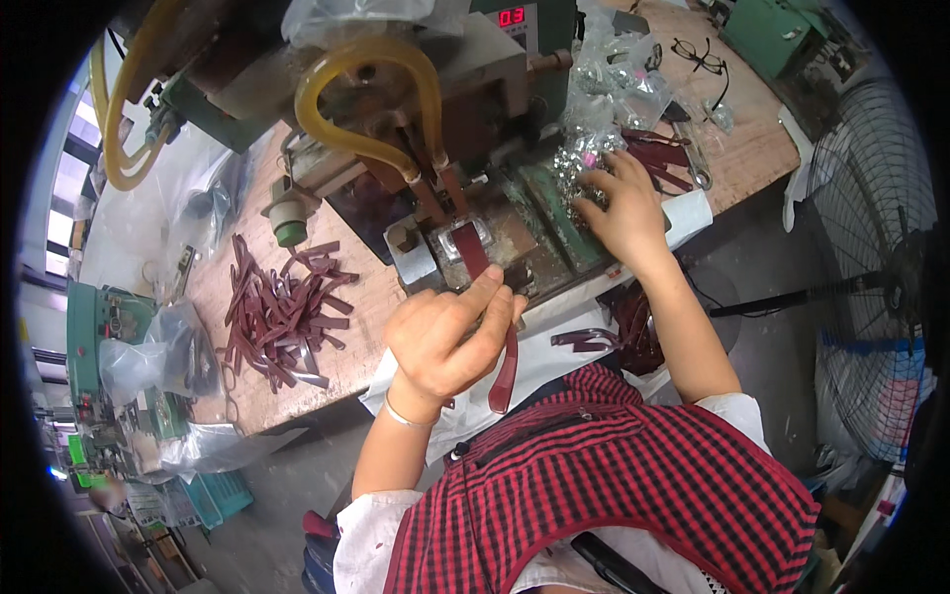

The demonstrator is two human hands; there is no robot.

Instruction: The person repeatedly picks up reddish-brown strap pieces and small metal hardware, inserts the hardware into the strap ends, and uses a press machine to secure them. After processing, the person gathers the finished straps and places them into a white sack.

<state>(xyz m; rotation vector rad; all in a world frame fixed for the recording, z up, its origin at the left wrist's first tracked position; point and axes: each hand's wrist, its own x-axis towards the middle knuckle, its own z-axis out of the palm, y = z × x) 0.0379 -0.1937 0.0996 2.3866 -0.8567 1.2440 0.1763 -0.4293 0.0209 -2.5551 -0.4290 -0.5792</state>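
Observation:
My left hand (450, 337) pinches a dark red eyeglass temple (472, 252). Its wide flat end lies on the small metal fixture (450, 243) of a bench machine, and its curved tip hangs below my fingers. To the right, my right hand (625, 210) reaches over a heap of small shiny metal parts (566, 170) on the machine's green side. Its fingers are bent and apart, with nothing visible between them. Left of the machine, a loose pile of similar dark red temples (282, 312) covers part of the wooden table.
Yellow hoses (371, 59) loop above the fixture, close over my left hand. A green-tipped knob (290, 230) stands beside the pile. Several dark red pieces (661, 158) and black eyeglasses (699, 57) lie at the back right. A caged fan (876, 267) stands at far right.

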